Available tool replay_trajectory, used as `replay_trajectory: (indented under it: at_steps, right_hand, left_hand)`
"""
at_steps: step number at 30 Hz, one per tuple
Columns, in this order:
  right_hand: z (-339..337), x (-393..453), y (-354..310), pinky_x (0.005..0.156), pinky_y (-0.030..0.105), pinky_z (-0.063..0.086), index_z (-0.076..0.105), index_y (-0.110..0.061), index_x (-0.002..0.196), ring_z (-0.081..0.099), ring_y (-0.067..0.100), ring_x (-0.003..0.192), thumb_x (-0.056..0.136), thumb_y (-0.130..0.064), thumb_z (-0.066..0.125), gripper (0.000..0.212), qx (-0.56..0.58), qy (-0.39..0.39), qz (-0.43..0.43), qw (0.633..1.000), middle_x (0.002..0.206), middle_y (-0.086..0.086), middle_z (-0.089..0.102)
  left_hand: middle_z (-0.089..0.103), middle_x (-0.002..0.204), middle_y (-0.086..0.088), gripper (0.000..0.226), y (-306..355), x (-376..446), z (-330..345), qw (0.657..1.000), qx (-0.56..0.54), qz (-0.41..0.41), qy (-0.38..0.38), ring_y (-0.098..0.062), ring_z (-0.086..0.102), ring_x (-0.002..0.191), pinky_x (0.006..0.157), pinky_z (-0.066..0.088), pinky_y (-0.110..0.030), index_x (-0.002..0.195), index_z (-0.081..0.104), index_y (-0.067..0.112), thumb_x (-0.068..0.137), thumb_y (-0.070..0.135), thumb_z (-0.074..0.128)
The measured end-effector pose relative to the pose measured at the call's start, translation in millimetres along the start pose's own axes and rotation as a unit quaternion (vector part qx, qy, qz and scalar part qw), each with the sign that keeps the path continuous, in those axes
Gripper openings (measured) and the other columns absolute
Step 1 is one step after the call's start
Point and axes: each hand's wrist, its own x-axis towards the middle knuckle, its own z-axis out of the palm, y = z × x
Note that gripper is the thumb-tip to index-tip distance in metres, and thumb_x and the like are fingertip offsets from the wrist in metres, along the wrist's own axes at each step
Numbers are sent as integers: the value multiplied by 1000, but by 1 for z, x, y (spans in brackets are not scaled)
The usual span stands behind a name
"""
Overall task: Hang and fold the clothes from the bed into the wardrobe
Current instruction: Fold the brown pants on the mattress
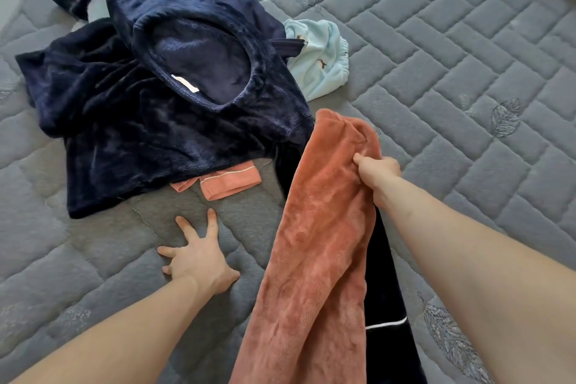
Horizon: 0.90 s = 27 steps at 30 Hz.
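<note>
Right hand (375, 173) pinches the fuzzy orange fleece garment (314, 246) — left hand (194, 254) spread flat on the grey quilted bed (436, 78), near the navy fleece top (149, 121).

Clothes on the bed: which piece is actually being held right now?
The long orange fleece piece. The right hand pinches it near its upper end, while the navy fleece top and the light blue garment lie untouched.

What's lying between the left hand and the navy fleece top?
Head view: bare mattress, then pink cuffs poking from under the navy fleece top, ahead of the left hand.
</note>
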Motion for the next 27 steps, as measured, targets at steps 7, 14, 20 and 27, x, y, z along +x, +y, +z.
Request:
replay_trajectory:
  at_steps: [7,14,20,27]
  right_hand:
    - [-4,-10,-10,94,39,57,65,-19,132,68,23,108,71,-21,80,63,103,-55,14,993,118,1,71]
    - [-28,-45,-6,73,35,58,58,-12,114,71,21,96,73,-9,74,44,98,-143,-64,983,110,8,70]
    - [-53,-110,18,69,26,60,74,-27,101,75,12,91,80,-14,74,25,80,-185,-177,963,95,-9,79]
    - [-95,-189,69,71,17,58,75,-28,88,72,1,84,78,-8,83,24,39,-210,-294,931,89,-11,78]
  left_hand:
    - [-26,168,-12,140,-2,-2,-3,1000,11,16,2,-64,13,147,103,52,-58,155,-28,45,72,66,82]
    - [-24,168,-14,140,-1,-5,-7,1000,8,13,0,-62,18,147,111,43,-61,156,-27,45,72,66,82]
    - [-25,168,-13,136,-5,-10,-9,1000,0,18,-9,-62,23,146,118,32,-62,157,-23,46,72,66,80]
    - [24,168,-2,112,-48,-51,-14,960,-186,201,53,-24,29,153,123,30,-40,162,22,28,73,50,87]
